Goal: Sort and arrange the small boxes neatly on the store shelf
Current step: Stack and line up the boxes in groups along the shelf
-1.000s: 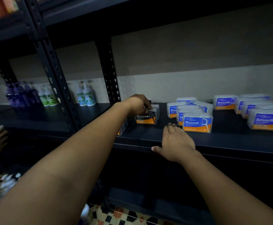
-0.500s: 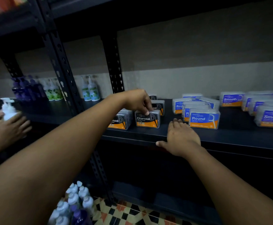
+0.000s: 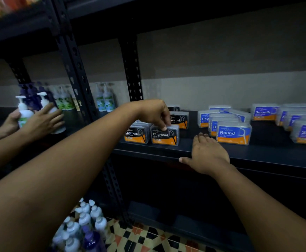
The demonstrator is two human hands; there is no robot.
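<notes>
Small clear boxes stand on the dark shelf. My left hand reaches over a black-and-orange "Charcoal" box near the shelf's front and pinches its top edge. A second Charcoal box stands just left of it, a third behind. My right hand lies flat, palm down, on the shelf's front edge, holding nothing. Just right of its fingertips stands a blue "Round" box with more Round boxes behind. Blue "Smooth" boxes fill the far right.
Another person's hands hold white pump bottles at the neighbouring shelf on the left, where more bottles stand at the back. A black perforated upright divides the two bays. Several bottles stand on the patterned floor below.
My left hand has drawn the Charcoal box forward to the shelf's front, beside another Charcoal box. My right hand stayed flat on the edge. The other person's hands came in from the left with bottles.
</notes>
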